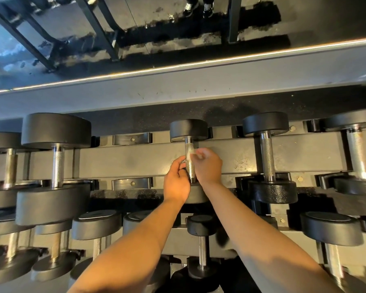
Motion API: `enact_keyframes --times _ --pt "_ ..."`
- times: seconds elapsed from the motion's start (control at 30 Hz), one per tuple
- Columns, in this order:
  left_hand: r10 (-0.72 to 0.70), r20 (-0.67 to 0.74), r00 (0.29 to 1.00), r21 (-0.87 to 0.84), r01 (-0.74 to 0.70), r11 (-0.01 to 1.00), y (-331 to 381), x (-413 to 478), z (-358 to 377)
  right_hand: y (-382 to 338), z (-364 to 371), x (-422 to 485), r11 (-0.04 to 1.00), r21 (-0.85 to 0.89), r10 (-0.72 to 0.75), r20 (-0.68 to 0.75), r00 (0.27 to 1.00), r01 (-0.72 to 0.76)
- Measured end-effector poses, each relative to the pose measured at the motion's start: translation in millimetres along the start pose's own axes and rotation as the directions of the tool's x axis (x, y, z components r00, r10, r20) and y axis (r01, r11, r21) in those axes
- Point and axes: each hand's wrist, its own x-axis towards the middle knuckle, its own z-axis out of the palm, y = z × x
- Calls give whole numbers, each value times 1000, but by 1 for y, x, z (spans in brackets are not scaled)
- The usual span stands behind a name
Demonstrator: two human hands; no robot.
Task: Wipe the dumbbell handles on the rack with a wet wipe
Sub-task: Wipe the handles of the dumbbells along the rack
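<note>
While looking down on the grey steel two-tier dumbbell rack [135, 159], both hands up at the top tier, either side of one small dumbbell with black round heads and a knurled chrome handle [190, 163]. Left hand [176, 182] curled against the handle's left side, fingers hooked toward the metal. Right hand [207, 166] on the right side, fingers bunched, pinching a thin, blurred white wet wipe [192, 151] against the upper part of the handle. Wipe hard to make out, almost see-through in the blur. Near head of that dumbbell partly hidden under the wrists. Just to the right, a slightly bigger black dumbbell [267, 157] in its cradle; to the left, an empty black cradle [132, 138], then a much larger black dumbbell [56, 163]. More dumbbells along the lower tier, under both forearms.
</note>
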Motion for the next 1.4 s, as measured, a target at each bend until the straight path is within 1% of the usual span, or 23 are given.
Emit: enact_keyframes --times 0.07,0.13,0.3,0.37,0.4,0.47,0.67,0.73,0.77,0.8,0.83,0.87,0.9,0.93,1.0,1.03,1.07,1.17,1.2,1.23,1.3,1.37,1.4 --pt "3 8 1000 -12 -2 1000 1 0 0 -9 4 3 992 115 -53 -70 996 61" --pt "-5 9 1000 -25 5 1000 -1 1 -1 -12 13 6 989 119 -74 -72 995 82" --pt "-4 -25 1000 -28 3 1000 -8 4 0 -1 14 -3 981 -114 -150 73 986 158" --pt "-2 -39 999 -23 1 1000 -10 5 0 4 7 -16 986 -72 -139 140 980 150" --pt "-1 -40 999 -22 0 1000 -9 5 0 6 3 -23 993 -55 -94 169 981 105" --pt "1 -49 999 -24 -3 1000 -9 4 1 13 1 -34 986 -65 -139 217 966 156" --pt "-4 -37 999 -41 2 999 -8 4 1 19 -7 -30 989 -108 -81 158 984 99" --pt "12 -25 1000 -38 -13 999 -9 5 1 14 -12 -15 990 -82 -113 30 993 115" --pt "22 -23 999 -40 -23 999 -10 5 1 10 -12 -6 997 -18 -69 -22 997 68" --pt "31 -23 999 -46 -32 998 -10 5 1 1 -11 3 993 111 33 -31 999 -30" --pt "35 -24 999 -52 -36 998 -10 6 2 -7 -7 11 955 249 164 9 986 -161" --pt "36 -27 999 -57 -38 998 -11 6 2 -16 -3 17 881 363 292 90 952 -305" --pt "37 -27 999 -59 -38 997 -11 6 2 -21 0 22 810 408 378 185 907 -421" --pt "35 -28 999 -60 -36 998 -12 7 1 -26 1 23 758 398 435 280 856 -516" --pt "35 -26 999 -65 -36 997 -13 9 1 -26 -2 24 720 349 472 388 792 -600" --pt "33 -26 999 -65 -35 997 -13 8 0 -21 -3 24 750 286 468 408 784 -596" --pt "32 -27 999 -65 -34 997 -13 8 0 -19 -6 23 751 254 479 427 767 -610" --pt "30 -26 999 -48 -31 998 -11 7 -1 -5 -7 19 818 141 466 409 785 -558" --pt "32 -25 999 -45 -33 998 -11 6 -2 -2 -7 17 856 50 455 398 797 -514" --pt "35 -23 999 -48 -36 998 -10 6 -2 5 -6 17 898 -86 428 400 811 -431" --pt "33 -23 999 -53 -34 998 -9 6 -1 15 -5 15 912 -297 391 421 818 -282" --pt "28 -28 999 -67 -29 997 -9 5 -1 17 -6 14 902 -317 409 405 818 -294" --pt "28 -28 999 -74 -30 997 -10 5 -1 16 -7 16 901 -254 427 373 824 -352"
